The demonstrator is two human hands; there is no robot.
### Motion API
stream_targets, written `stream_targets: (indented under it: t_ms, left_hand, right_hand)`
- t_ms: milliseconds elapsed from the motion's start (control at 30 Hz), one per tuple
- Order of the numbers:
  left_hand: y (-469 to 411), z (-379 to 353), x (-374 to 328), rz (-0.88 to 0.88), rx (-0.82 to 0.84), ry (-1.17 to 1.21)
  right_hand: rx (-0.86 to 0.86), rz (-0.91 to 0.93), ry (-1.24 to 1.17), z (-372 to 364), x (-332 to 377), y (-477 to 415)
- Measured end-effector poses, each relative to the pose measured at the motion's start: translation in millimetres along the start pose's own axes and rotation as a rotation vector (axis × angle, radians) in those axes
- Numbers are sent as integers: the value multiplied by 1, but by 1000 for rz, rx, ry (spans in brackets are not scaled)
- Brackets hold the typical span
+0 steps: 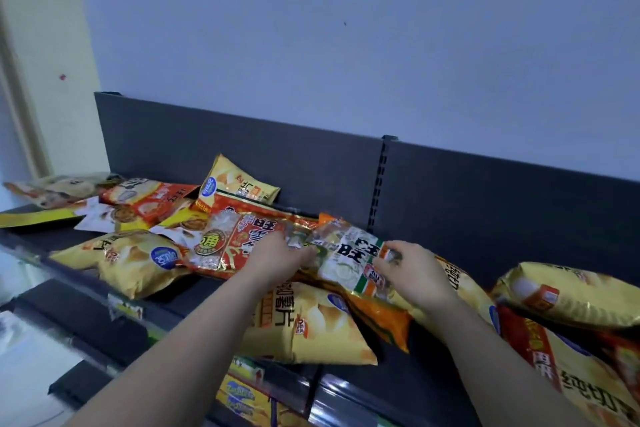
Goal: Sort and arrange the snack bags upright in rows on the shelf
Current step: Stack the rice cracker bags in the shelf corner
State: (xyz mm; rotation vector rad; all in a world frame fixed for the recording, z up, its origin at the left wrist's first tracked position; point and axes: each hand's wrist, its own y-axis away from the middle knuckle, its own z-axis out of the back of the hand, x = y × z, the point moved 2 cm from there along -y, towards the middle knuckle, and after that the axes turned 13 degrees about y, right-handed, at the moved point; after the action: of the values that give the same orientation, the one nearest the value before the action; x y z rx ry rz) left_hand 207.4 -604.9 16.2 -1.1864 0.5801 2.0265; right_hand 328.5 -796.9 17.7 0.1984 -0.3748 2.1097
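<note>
Several snack bags lie flat in a jumble on the dark grey shelf (194, 291). My left hand (280, 258) grips the left edge of a clear orange-and-green rice cracker bag (346, 255) in the middle of the pile. My right hand (412, 274) pinches that bag's right edge. Beside it on the left lies a red rice cracker bag (228, 243). Yellow chip bags lie under and around them: one at the front (304, 322), one on the left (131, 260), one leaning on the back panel (239, 184).
More red, white and yellow bags (138, 198) are strewn at the shelf's left end. Yellow and red bags (575, 291) are stacked at the right. A dark back panel (485, 191) with a slotted upright closes the rear. A lower shelf (242, 395) holds yellow bags.
</note>
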Motion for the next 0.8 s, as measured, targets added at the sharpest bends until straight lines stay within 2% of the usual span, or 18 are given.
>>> stream_targets:
  t_ms: [233, 400, 533, 700, 800]
  left_hand:
    - [-59, -34, -2, 187, 165, -44]
    - [-84, -51, 0, 277, 322, 10]
    - [-97, -55, -6, 218, 339, 191]
    - [-102, -17, -30, 10, 203, 242]
    - [-99, 21, -40, -65, 152, 395]
  right_hand:
    - [-46, -76, 7, -15, -19, -28]
    - [-49, -151, -53, -16, -33, -37]
    - [-59, -204, -87, -12, -36, -43]
    - [-84, -256, -211, -8, -26, -42]
    - [-96, -282, -275, -7, -13, -38]
